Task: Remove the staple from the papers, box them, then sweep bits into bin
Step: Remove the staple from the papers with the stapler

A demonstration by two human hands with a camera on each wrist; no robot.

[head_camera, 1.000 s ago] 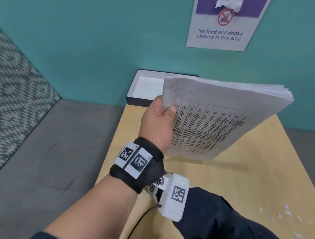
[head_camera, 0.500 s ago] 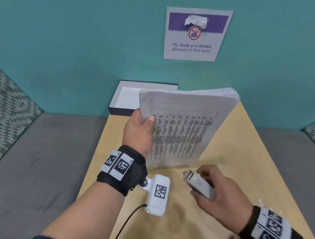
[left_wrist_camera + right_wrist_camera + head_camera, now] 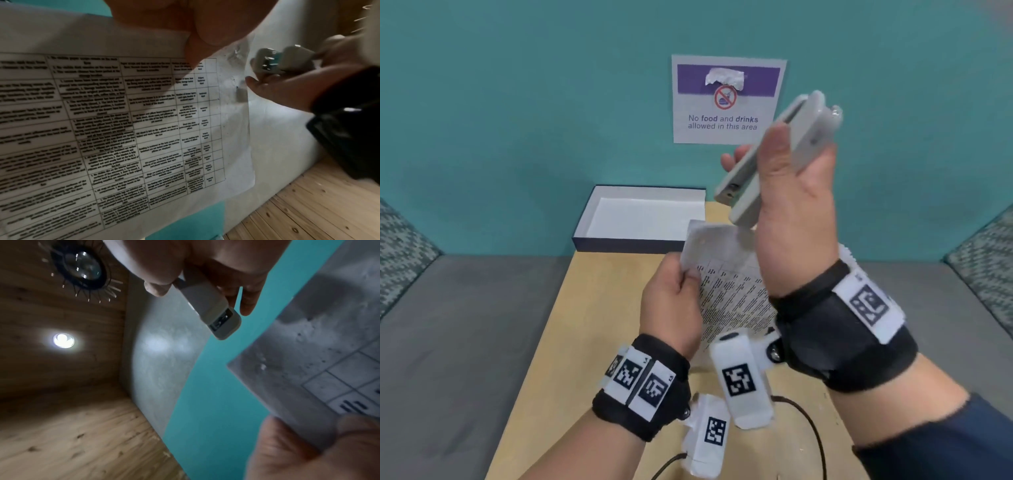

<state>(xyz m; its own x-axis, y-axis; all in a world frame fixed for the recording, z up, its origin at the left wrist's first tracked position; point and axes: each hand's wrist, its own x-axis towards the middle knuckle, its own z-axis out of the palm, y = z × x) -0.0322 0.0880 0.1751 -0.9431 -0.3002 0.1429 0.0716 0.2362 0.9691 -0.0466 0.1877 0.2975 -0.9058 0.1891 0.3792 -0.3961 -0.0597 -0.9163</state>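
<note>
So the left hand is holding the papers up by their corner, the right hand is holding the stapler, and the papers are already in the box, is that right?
Not quite. The papers are not in the box; the head view shows it open at the back of the table with only its white inside showing. The left hand holds the papers up by their corner, and the right hand holds the stapler.

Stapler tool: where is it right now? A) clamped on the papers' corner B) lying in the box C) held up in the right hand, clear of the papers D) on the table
C: the right hand grips the grey stapler tool raised above the papers, which the left hand holds; the box lies open behind.
</note>
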